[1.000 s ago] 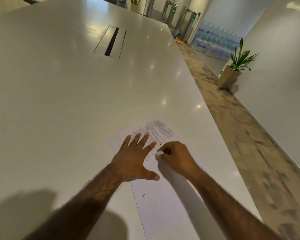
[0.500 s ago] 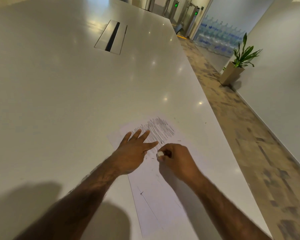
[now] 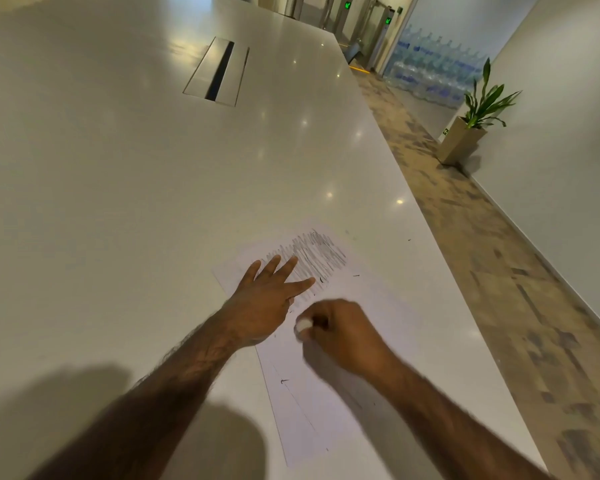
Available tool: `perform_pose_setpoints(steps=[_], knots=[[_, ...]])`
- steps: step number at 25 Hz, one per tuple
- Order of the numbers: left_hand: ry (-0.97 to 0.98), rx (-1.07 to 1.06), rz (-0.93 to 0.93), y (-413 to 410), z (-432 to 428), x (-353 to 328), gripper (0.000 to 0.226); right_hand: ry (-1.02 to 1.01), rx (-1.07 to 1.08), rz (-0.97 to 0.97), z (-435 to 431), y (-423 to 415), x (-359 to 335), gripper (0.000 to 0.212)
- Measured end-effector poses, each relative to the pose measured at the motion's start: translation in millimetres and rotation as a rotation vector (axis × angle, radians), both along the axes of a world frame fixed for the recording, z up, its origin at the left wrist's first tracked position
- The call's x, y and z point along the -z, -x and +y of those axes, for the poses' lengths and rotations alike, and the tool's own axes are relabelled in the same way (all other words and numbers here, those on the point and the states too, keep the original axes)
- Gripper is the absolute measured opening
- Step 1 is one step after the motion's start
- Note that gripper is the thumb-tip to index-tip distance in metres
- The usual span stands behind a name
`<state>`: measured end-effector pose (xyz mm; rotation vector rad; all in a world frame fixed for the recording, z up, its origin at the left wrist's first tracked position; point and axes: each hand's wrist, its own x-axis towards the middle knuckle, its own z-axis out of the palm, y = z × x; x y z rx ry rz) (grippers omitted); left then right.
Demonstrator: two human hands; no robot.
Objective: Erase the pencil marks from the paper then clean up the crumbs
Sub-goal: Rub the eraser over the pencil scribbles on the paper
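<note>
The erasing step is in hand, by the look of it, and it is far from finished. The paper lies on the white table, close to its right edge, and a dense patch of pencil marks covers the sheet's far end, just beyond the fingertips of the left hand. That left hand lies flat and spread on the sheet's left side, palm down, holding nothing, simply pinning the page so it cannot slide.

The right hand is curled tight around a small white eraser, only the tip poking out past the thumb and fingers, and that tip sits low over the paper just beside the left thumb (whether it is pressing on the sheet at this instant cannot be told, the hand is blurred). A few dark specks, probably crumbs, lie scattered on the paper near the marks, with one or two more out on the table.

The next move calls for carrying the eraser forward into the grey patch and rubbing firmly, with the left hand bearing down so the thin sheet does not buckle or tear. The cleanup of the crumbs waits until the marks are gone.
</note>
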<state>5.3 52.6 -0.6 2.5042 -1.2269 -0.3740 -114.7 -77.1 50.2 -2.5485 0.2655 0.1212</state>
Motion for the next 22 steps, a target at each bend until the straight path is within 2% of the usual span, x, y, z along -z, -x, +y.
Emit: perform_pose_setpoints(steps=[2,5,7,9,14,18,22], knots=[[0.014,0.0,0.005,1,0,1,0.054,-0.011,0.048,-0.063,-15,-25,-10,0.013],[-0.004,0.001,-0.004,2,1,-2,0.055,0.159,-0.128,-0.124,-12,-22,-7,0.018],[-0.017,0.004,-0.016,3,1,-3,0.054,0.202,-0.339,-0.036,-15,-5,-10,0.017],[-0.014,-0.001,-0.021,3,2,-2,0.055,0.209,-0.454,0.089,-28,-15,-19,0.014],[-0.007,0.005,-0.003,1,2,-3,0.057,0.178,-0.385,-0.102,-20,-32,-9,0.015],[-0.004,0.006,-0.015,2,3,-1,0.056,0.213,-0.553,0.12,-31,-9,-21,0.02],[0.01,0.016,-0.03,-1,4,3,0.058,0.144,-0.436,-0.025,-34,-38,-21,0.016]])
